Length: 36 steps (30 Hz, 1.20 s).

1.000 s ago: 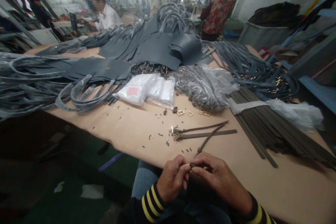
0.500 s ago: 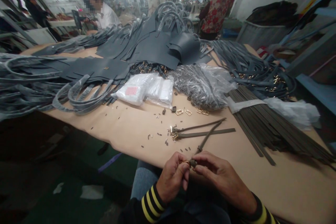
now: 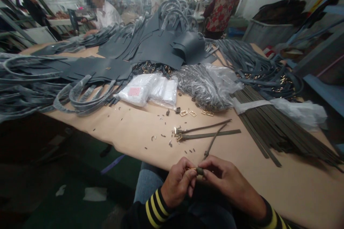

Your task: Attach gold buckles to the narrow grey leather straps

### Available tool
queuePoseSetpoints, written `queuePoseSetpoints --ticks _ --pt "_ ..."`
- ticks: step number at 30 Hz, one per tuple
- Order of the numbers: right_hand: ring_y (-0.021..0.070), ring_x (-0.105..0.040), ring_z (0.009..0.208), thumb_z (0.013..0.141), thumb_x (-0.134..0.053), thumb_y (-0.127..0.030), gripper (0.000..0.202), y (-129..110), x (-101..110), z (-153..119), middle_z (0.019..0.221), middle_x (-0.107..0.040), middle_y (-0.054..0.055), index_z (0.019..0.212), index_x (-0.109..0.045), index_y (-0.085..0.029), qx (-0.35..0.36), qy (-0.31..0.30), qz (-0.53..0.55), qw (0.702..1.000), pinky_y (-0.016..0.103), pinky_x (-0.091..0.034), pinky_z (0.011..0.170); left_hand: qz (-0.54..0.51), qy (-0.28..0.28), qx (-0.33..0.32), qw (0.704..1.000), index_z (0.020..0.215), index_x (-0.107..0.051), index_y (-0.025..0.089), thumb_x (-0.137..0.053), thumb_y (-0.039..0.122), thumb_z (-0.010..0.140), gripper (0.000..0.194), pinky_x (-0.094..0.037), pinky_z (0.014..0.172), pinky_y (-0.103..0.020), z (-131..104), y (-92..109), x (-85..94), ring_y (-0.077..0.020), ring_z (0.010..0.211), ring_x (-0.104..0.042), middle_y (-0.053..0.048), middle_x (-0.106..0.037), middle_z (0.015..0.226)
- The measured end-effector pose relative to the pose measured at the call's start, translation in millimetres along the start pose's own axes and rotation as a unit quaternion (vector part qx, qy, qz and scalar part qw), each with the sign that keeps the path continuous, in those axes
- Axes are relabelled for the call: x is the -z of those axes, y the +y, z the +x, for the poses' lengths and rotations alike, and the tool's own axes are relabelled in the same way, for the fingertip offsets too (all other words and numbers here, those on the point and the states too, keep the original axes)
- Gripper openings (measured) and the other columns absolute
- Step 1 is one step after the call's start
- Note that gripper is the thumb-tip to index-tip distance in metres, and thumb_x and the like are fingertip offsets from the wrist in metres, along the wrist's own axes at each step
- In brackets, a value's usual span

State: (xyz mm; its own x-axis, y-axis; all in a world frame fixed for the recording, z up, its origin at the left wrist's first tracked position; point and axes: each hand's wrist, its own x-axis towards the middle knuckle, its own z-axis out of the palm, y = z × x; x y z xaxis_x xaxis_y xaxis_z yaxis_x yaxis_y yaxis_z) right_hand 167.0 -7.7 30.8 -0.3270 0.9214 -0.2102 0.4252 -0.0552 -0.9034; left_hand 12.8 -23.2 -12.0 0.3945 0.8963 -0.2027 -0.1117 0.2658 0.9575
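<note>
My left hand (image 3: 177, 182) and my right hand (image 3: 228, 182) meet at the near table edge, both pinching the end of a thin olive strap (image 3: 212, 144). A small gold buckle (image 3: 192, 169) shows between the fingertips, with a small olive loop (image 3: 199, 171) around the strap end. The strap runs away from my hands across the tan table (image 3: 268, 182). Two more olive straps with gold buckles (image 3: 208, 132) lie just beyond.
Loose gold buckles (image 3: 192, 113) and tiny olive bits dot the table. White packets (image 3: 149, 91), a plastic bag of metal parts (image 3: 208, 86), a bundle of olive straps (image 3: 271, 125) and piles of grey leather handles (image 3: 40, 82) lie further back. Other people work at the far end.
My fingers have worked the small olive loop onto the strap end by the buckle. The hands stay at the table edge; the strap's far end has shifted slightly.
</note>
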Motion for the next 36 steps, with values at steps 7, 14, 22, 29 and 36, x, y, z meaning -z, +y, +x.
queuePoseSetpoints --ticks 7,14,22,29,36 --pt "0.0139 -0.054 0.056 0.073 -0.046 -0.021 0.011 -0.2 -4.9 -2.0 0.06 -0.057 -0.001 0.066 -0.055 -0.02 0.037 0.052 -0.095 0.993 0.023 -0.042 0.052 0.048 0.018 0.005 0.999 0.074 -0.04 0.016 -0.039 0.039 0.081 0.024 -0.027 0.035 -0.014 -0.1 1.4 3.2 -0.0024 0.033 -0.037 0.007 -0.044 0.049" --pt "0.0128 -0.051 0.055 0.074 -0.046 -0.023 0.014 3.0 3.2 -0.5 0.058 -0.055 -0.002 0.068 -0.057 -0.017 -0.016 -0.023 -0.046 0.999 0.021 -0.04 0.049 0.065 -0.033 -0.013 0.997 0.089 -0.041 0.016 -0.036 0.036 0.083 0.021 -0.026 0.034 -0.013 -1.9 -2.3 6.9 -0.003 0.034 -0.036 0.007 -0.043 0.05" --pt "0.0109 -0.045 0.052 0.073 -0.045 -0.023 0.011 -1.6 -1.0 2.1 0.054 -0.047 -0.005 0.066 -0.051 -0.017 -0.033 -0.089 0.023 0.995 0.021 -0.036 0.05 0.132 -0.092 -0.047 0.986 0.103 -0.046 0.015 -0.031 0.033 0.085 0.029 -0.031 0.039 -0.016 -2.8 7.4 11.7 -0.0049 0.036 -0.036 0.006 -0.039 0.05" --pt "0.0072 -0.03 0.046 0.069 -0.051 -0.034 0.02 6.7 -5.9 1.5 0.05 -0.034 -0.008 0.061 -0.044 -0.017 -0.06 -0.071 0.118 0.989 0.018 -0.023 0.042 0.306 -0.021 -0.153 0.939 0.085 -0.053 0.015 -0.049 0.025 0.076 0.015 -0.038 0.057 -0.021 -0.8 5.9 7.5 -0.0119 0.06 -0.048 -0.003 -0.054 0.068" --pt "0.0077 -0.031 0.046 0.072 -0.046 -0.036 0.022 5.7 -9.7 1.2 0.05 -0.034 -0.007 0.061 -0.041 -0.017 -0.063 -0.039 0.078 0.994 0.019 -0.025 0.041 0.298 0.044 -0.152 0.941 0.076 -0.05 0.016 -0.048 0.016 0.072 0.005 -0.036 0.051 -0.019 0.3 0.6 6.6 -0.0093 0.053 -0.044 0.001 -0.049 0.063"
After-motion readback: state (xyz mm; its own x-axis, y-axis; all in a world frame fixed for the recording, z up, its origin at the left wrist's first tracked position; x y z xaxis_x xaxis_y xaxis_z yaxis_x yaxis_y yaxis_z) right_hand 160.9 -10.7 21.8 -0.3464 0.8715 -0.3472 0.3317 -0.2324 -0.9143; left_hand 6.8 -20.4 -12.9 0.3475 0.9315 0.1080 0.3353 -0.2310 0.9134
